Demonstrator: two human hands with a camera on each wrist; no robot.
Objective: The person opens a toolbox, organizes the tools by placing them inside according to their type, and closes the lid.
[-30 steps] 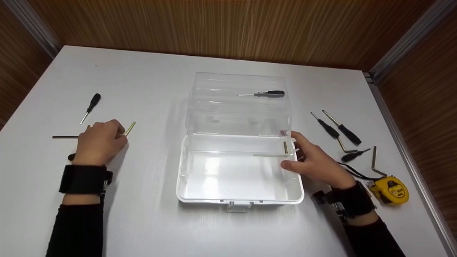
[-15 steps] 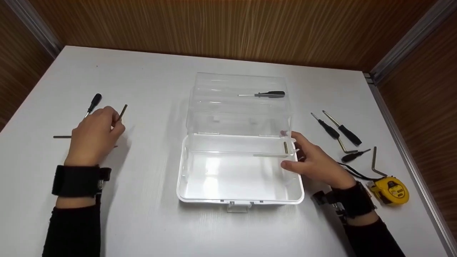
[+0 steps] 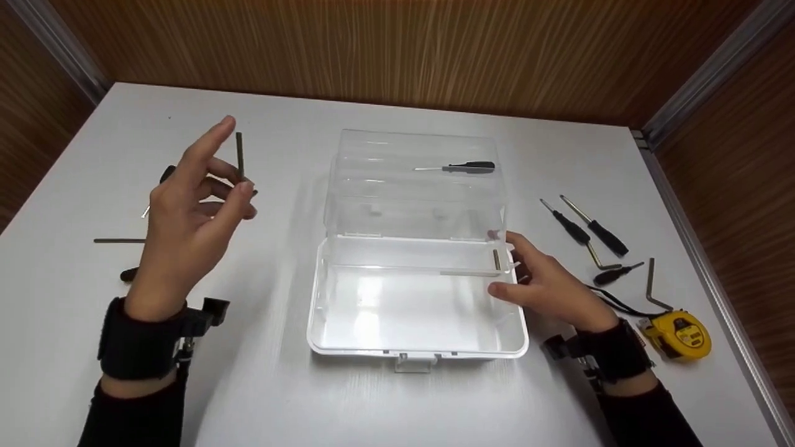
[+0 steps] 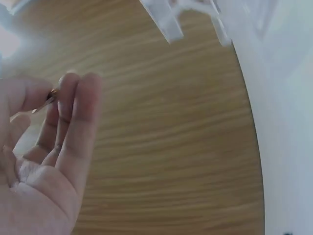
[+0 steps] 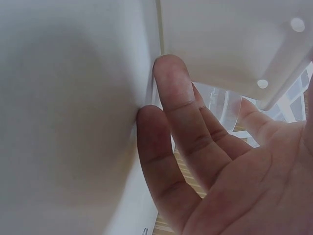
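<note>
My left hand [image 3: 236,186] is raised above the table's left side and pinches a dark L-shaped hex key [image 3: 239,154] upright between thumb and fingertips. In the left wrist view a bit of the hex key [image 4: 46,103] shows between my fingers [image 4: 73,122]. An open plastic box [image 3: 323,310] with a white base and a clear upright lid stands in the middle. Another hex key [image 3: 472,270] lies inside it at the back right. My right hand [image 3: 515,267] rests with straight fingers [image 5: 171,112] against the box's right wall [image 5: 73,98].
A black screwdriver [image 3: 463,166] shows through the clear lid. Right of the box lie two screwdrivers [image 3: 574,226], a small one [image 3: 615,270], a hex key [image 3: 652,282] and a yellow tape measure [image 3: 680,332]. At the left lie a dark rod [image 3: 118,240] and a black screwdriver [image 3: 164,175].
My left hand picked the hex key off the table and lifted it up and to the right. My right hand stayed on the box's wall.
</note>
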